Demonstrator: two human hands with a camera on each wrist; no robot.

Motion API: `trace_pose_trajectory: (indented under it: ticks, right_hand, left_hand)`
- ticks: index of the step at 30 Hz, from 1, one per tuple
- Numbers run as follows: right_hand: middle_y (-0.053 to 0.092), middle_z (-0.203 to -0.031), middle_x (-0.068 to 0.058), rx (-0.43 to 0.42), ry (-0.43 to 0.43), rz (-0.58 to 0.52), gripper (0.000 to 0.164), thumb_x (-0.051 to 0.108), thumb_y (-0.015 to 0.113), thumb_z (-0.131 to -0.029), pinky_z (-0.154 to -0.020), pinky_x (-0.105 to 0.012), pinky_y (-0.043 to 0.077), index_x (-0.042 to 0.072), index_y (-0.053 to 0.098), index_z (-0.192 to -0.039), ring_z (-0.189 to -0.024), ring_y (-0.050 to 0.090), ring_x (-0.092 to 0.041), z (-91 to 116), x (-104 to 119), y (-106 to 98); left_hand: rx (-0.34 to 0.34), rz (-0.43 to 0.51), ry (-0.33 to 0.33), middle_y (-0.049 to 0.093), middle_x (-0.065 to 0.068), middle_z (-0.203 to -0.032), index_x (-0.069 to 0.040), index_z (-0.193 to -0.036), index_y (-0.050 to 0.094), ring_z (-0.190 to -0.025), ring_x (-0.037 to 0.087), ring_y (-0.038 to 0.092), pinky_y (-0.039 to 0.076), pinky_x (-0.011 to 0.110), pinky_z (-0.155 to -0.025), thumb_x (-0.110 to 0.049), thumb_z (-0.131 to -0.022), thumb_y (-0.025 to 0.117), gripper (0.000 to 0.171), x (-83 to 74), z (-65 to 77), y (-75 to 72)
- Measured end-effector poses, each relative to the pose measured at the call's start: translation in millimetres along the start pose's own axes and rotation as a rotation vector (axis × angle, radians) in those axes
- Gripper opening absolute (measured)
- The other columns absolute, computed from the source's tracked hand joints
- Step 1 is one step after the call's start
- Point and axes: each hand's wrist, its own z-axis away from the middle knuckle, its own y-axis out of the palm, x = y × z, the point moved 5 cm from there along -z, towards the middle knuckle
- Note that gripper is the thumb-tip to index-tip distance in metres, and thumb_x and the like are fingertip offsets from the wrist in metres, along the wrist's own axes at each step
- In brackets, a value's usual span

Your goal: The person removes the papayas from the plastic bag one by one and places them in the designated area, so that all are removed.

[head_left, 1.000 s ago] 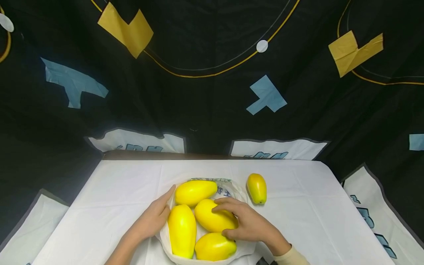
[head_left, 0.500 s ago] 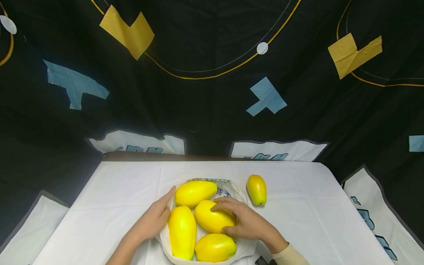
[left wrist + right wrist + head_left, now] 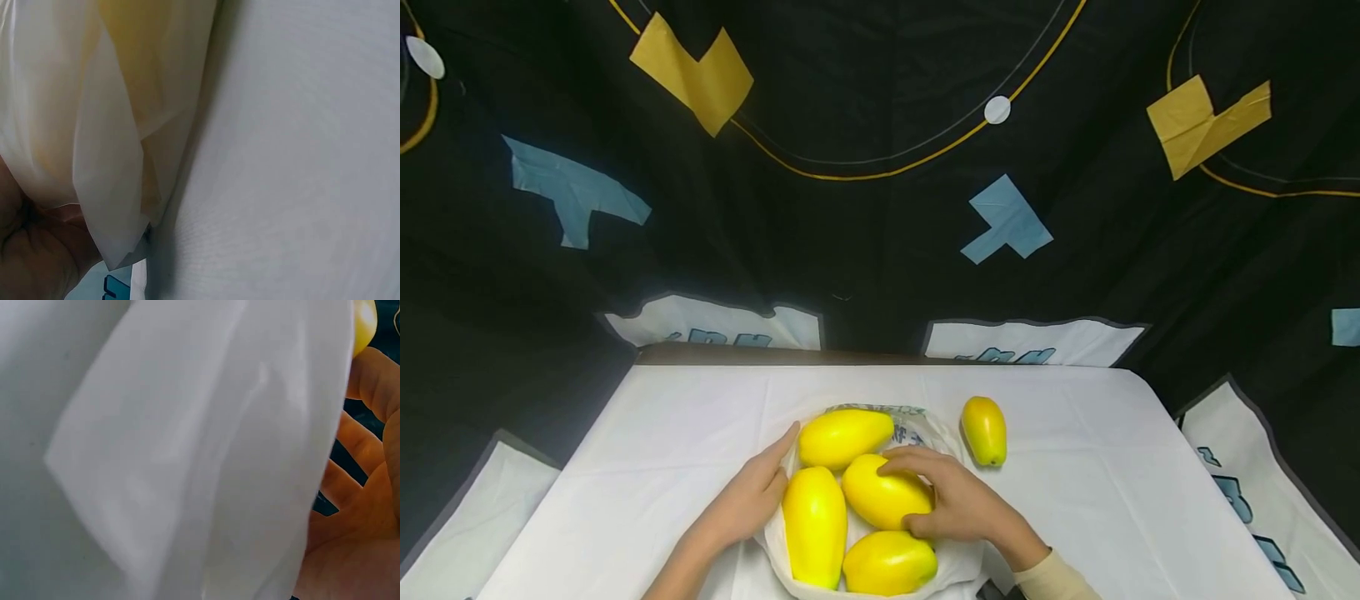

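Observation:
A white plastic bag (image 3: 780,557) lies open on the table, with several yellow papayas in it. My right hand (image 3: 958,500) holds the middle papaya (image 3: 880,492), fingers over its top and thumb at its lower right side. Below that one lies another papaya (image 3: 890,563) with a greenish end. My left hand (image 3: 747,497) rests against the bag's left side, index finger straight, beside the left papaya (image 3: 815,525) and the far papaya (image 3: 846,437). In the left wrist view, the bag (image 3: 112,125) hides most of the fingers. The bag (image 3: 219,456) also covers part of my right hand in its wrist view.
One more papaya (image 3: 983,431) lies on the white-covered table (image 3: 1097,483), outside the bag at its right. A black curtain (image 3: 850,250) with tape pieces hangs behind the table. A small dark object (image 3: 996,590) shows beside the right sleeve.
The head view has shifted slightly. Both hands stay nearly in place, and the middle papaya has edged a little to the left relative to the right hand's fingers.

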Motion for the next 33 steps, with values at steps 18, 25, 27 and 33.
trace_pose_trajectory:
  ticks: [18,25,27,33]
  right_hand:
    - [0.047,-0.144,0.01,-0.11,-0.002,0.01,0.067,0.015,0.08,-0.073,-0.105,-0.046,0.043,0.031,0.056,-0.133,-0.133,0.043,-0.017,15,11,-19]
    - [0.047,-0.146,0.005,-0.166,0.033,-0.02,0.064,0.013,0.079,-0.075,-0.099,-0.044,0.049,0.031,0.056,-0.132,-0.134,0.041,-0.016,19,8,-26]
    - [0.047,-0.146,0.003,-0.184,0.032,-0.035,0.063,0.012,0.079,-0.076,-0.092,-0.04,0.053,0.029,0.057,-0.133,-0.133,0.042,-0.017,21,9,-30]
    - [0.047,-0.145,0.003,-0.245,0.028,-0.098,0.063,0.008,0.079,-0.076,-0.076,-0.033,0.058,0.025,0.057,-0.132,-0.129,0.047,-0.023,24,8,-40]
  left_hand:
    - [-0.005,-0.023,0.023,0.025,0.009,-0.158,-0.009,-0.156,0.021,-0.144,0.028,0.024,0.023,0.049,-0.115,-0.004,-0.101,0.038,0.058,-1.9,0.6,1.0]
    - [0.001,-0.018,0.011,0.025,0.008,-0.158,-0.01,-0.156,0.02,-0.143,0.027,0.024,0.022,0.047,-0.115,-0.005,-0.101,0.037,0.058,-0.3,0.5,2.2]
    - [0.003,-0.018,0.008,0.025,0.007,-0.158,-0.01,-0.156,0.02,-0.143,0.026,0.024,0.022,0.047,-0.115,-0.005,-0.101,0.037,0.058,-0.7,0.8,2.1]
    - [0.001,-0.02,0.014,0.025,0.009,-0.158,-0.009,-0.156,0.02,-0.143,0.028,0.024,0.022,0.048,-0.115,-0.005,-0.101,0.037,0.058,-2.1,0.9,1.2]
